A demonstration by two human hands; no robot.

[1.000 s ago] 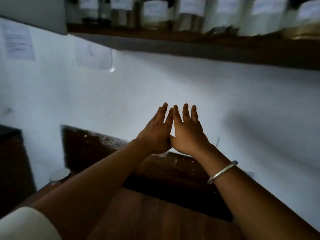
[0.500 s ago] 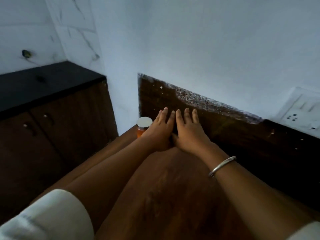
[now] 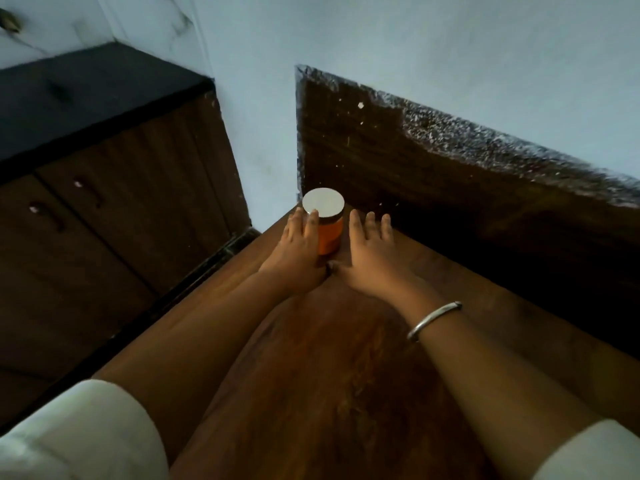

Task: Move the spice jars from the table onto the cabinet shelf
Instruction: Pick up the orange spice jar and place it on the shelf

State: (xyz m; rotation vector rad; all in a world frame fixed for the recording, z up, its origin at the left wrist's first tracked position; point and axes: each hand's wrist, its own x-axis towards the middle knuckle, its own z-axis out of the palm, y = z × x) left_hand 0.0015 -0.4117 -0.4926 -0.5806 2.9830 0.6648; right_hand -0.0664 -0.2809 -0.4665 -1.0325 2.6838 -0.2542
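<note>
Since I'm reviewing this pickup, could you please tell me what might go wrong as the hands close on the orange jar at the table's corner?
1. The spice jar stands near the far left corner of the table; a nudge from the left hand could tip it off the edge.
2. The right hand is open and apart from the jar, so a lift now would likely be one-sided and might slip.
3. Dim light may hinder judging the grip.

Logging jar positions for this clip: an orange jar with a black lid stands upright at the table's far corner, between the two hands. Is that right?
Not quite. The head view shows that the lid is white, not black. The rest holds: the orange jar stands upright at the far corner of the table, between the left hand and the right hand.
</note>
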